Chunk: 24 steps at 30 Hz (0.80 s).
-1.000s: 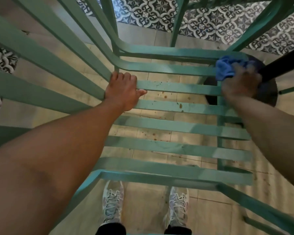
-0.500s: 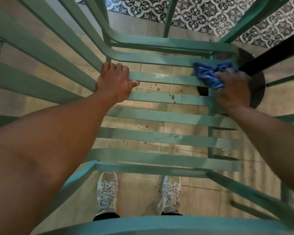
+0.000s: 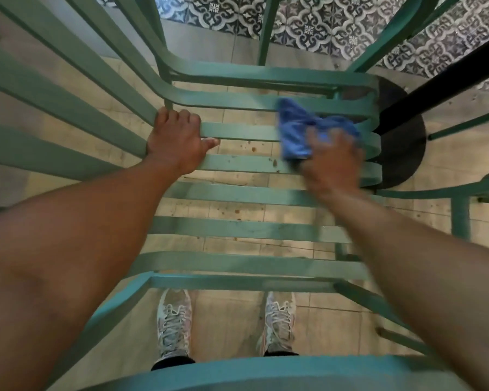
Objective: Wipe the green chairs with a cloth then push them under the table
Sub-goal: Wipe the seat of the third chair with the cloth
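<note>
I look straight down through a green slatted metal chair. My left hand grips a seat slat at the left, fingers curled over its far edge. My right hand, blurred, presses a crumpled blue cloth onto the slats at the seat's right side; how its fingers lie on the cloth is not plain. The chair's backrest bars rise at the left, and its top rail crosses the bottom of the view.
A black round table base with its black post stands just right of the seat. Another green chair's frame is at the right. Patterned floor tiles lie beyond. My two shoes stand on beige tiles under the chair.
My right hand has swept the blue cloth leftward and toward me along the slats. My left hand keeps its grip on the same slat.
</note>
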Available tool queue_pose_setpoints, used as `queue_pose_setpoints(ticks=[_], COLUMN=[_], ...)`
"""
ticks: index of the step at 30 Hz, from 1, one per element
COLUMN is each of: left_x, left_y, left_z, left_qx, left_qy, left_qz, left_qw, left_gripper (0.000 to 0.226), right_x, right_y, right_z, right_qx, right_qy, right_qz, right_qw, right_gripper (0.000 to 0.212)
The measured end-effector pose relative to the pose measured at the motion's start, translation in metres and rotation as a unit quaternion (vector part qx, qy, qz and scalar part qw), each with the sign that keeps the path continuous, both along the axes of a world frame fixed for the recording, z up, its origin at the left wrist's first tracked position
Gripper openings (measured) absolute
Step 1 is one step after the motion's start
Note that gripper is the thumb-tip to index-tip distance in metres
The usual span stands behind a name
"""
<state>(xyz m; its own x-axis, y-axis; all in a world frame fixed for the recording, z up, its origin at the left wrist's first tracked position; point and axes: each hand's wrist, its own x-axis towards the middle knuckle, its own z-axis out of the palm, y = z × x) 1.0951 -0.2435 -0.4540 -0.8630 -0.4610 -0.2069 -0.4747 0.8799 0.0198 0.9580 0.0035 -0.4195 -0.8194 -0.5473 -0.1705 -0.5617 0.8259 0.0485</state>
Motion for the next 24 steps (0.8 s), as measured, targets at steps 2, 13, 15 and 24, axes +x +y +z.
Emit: queue_pose_setpoints(ticks=[2,13,15,24], left_x=[0.001,-0.001,-0.001,0.000], left_y=[0.000,-0.002,-0.005,-0.002], left_z=[-0.003,-0.007,-0.008,-0.002], left_qx=[0.008,-0.035,-0.040,-0.014], left_qy=[0.013,-0.012,-0.020,0.004], left_qz=[-0.004,-0.034,-0.038,-0.012], left_qw=[1.000,0.999,0.998,1.000], left_gripper=[0.065,0.045,0.037,0.067], right_x=[-0.036,0.108,0.134,0.030], right_y=[0.065,-0.080,-0.122,0.049], right_z=[0.010,-0.002,-0.004,-0.001], right_qx=[0.048,-0.104,-0.111,-0.055], right_qy=[-0.013,-0.091,-0.116,0.008], right_qz=[-0.105,0.104,0.080,-0.041], right_qw=[0.993,0.985,0.984,0.998], right_gripper=[0.055,0.049,0.048,0.044])
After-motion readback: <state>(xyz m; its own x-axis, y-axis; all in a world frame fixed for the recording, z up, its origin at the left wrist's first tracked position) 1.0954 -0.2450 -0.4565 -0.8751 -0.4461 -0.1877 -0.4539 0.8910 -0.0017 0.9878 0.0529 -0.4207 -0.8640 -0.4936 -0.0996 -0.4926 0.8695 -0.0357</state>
